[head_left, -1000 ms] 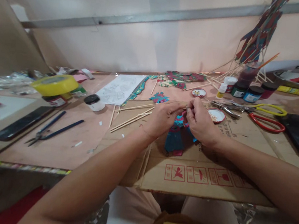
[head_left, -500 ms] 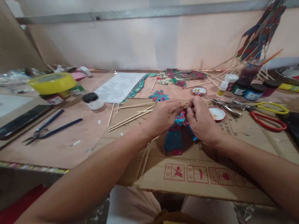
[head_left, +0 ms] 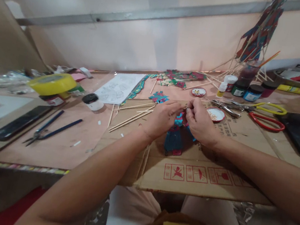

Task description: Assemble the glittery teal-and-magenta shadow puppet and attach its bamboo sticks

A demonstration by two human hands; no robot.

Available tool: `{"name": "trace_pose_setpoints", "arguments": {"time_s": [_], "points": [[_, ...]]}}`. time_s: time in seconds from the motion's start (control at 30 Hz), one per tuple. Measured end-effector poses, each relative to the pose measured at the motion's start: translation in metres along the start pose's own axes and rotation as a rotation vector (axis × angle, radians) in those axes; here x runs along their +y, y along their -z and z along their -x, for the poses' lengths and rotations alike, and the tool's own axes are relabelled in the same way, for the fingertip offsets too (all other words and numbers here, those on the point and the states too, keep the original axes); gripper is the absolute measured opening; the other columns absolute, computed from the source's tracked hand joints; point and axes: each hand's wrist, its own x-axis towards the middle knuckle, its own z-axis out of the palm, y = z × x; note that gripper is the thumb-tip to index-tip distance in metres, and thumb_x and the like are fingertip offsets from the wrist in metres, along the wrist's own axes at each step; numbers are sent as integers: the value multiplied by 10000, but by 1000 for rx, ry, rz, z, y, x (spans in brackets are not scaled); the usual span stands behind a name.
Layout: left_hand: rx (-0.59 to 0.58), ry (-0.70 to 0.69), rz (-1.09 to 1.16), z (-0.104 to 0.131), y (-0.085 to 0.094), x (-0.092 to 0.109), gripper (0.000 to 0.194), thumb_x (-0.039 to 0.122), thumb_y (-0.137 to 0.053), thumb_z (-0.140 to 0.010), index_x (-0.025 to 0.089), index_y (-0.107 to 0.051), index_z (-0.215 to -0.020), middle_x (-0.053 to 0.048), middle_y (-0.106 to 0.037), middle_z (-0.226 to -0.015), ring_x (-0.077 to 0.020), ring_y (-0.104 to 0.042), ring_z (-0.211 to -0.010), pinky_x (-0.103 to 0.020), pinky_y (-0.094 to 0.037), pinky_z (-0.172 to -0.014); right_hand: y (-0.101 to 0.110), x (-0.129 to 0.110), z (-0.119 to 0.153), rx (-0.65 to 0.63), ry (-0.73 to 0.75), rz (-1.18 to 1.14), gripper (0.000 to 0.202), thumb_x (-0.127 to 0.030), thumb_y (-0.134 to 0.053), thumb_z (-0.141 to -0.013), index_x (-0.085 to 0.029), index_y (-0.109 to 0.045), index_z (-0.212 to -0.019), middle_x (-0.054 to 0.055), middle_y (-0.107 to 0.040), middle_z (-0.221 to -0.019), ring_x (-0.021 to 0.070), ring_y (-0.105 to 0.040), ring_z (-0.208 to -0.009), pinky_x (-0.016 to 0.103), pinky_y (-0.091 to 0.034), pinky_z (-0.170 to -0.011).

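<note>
Your left hand (head_left: 163, 118) and right hand (head_left: 200, 122) meet fingertip to fingertip over the blue-and-red cutout (head_left: 175, 139), which lies on the cardboard (head_left: 203, 173) between your wrists with its top lifted into your fingers; both hands are pressed shut in a pinch at its upper edge. Pull unevenly and the thin piece could tear or crease, and a sideways slip of your right hand could knock the dish (head_left: 216, 115) of small bits just beside it. Your knuckles hide the pinch point, so I cannot tell whether something tiny sits between your fingertips.
</note>
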Motion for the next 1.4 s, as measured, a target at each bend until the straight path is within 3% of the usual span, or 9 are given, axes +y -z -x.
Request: {"name": "trace_pose_setpoints", "arguments": {"time_s": [0.33, 0.83, 1.07, 1.4], "points": [[10, 10, 43, 0, -1, -5, 233, 133, -532, -899, 207, -721, -1012, -32, -721, -847, -145, -662, -790, -241, -507, -752, 4, 2, -2, -49, 32, 39, 99, -187, -397, -864, -241, -319, -837, -17, -419, -720, 146, -395, -617, 304, -318, -576], [25, -14, -22, 0, -1, -3, 254, 131, -485, -915, 188, -696, -1044, -55, -717, -919, -149, -647, -841, -255, -512, -796, -6, 0, -1, 17, -31, -56, 90, -170, -390, -857, -237, -331, -841, -7, -421, -757, 151, -421, -664, 312, -341, -612], [-68, -11, -45, -4, 6, -1, 262, 191, -441, -954, 141, -658, -1092, -84, -711, -963, -177, -644, -911, -289, -490, -841, 1, 3, -5, 0, 4, 21, 103, -160, -407, -845, -233, -339, -817, -13, -428, -712, 146, -401, -624, 307, -313, -593], [-55, -16, -50, -3, 4, -3, 183, 161, -484, -921, 150, -666, -921, -67, -710, -885, -168, -639, -827, -281, -486, -769, 1, 1, -1, -21, 2, 37, 110, -147, -404, -843, -234, -337, -832, -18, -407, -721, 143, -384, -620, 307, -317, -590]]}}
